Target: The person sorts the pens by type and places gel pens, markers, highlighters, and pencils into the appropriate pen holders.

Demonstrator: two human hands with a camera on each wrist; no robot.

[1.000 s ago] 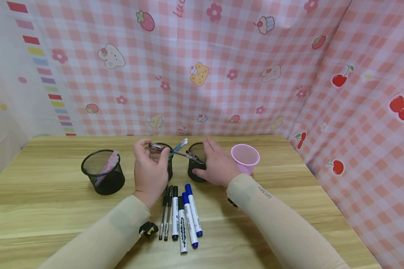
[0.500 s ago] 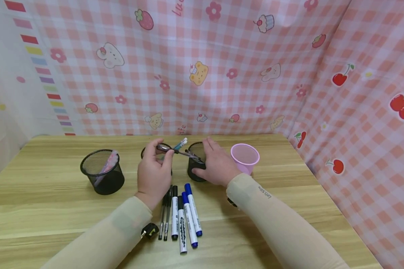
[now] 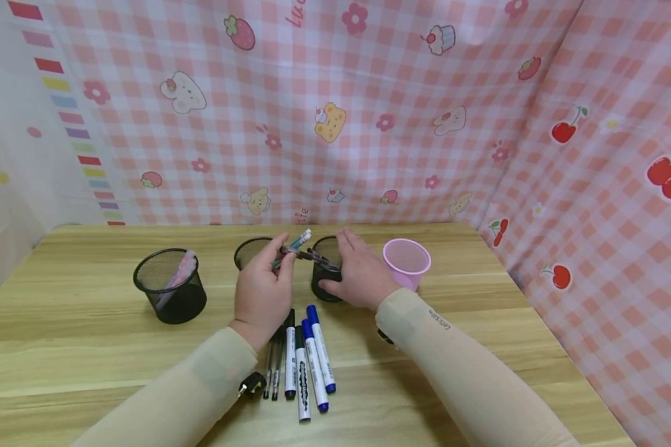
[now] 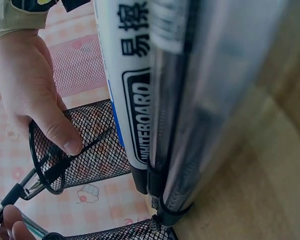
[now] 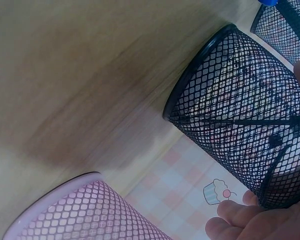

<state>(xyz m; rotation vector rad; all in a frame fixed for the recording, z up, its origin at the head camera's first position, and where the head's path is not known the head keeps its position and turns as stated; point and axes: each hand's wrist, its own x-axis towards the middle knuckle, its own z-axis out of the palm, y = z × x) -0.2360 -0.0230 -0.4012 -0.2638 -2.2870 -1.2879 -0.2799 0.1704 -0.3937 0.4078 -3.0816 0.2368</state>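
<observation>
My left hand (image 3: pixel 263 295) pinches a slim dark pen (image 3: pixel 297 253) between thumb and fingers, its far end pointing right into a black mesh pen cup (image 3: pixel 325 290). My right hand (image 3: pixel 363 273) holds that cup by its rim and side; in the left wrist view its thumb (image 4: pixel 60 132) presses the mesh. Through the mesh in the right wrist view, a thin dark pen (image 5: pixel 225 121) shows inside the cup (image 5: pixel 210 75). A second black mesh cup (image 3: pixel 250 248), partly hidden by my left hand, stands left of it with pencils (image 3: pixel 302 238) leaning out.
A black mesh cup (image 3: pixel 180 304) with pinkish pens (image 3: pixel 184 268) stands at left, a pink mesh cup (image 3: pixel 407 264) at right. In front lie black-capped clear pens (image 3: pixel 273 366), black whiteboard markers (image 3: pixel 290 360) and blue ones (image 3: pixel 321 354). A checked curtain (image 3: pixel 369 155) hangs behind the table (image 3: pixel 89 347).
My left hand has moved right toward the cup, carrying the pen deeper into it. More of the second black cup now shows behind that hand. The right hand has stayed in place.
</observation>
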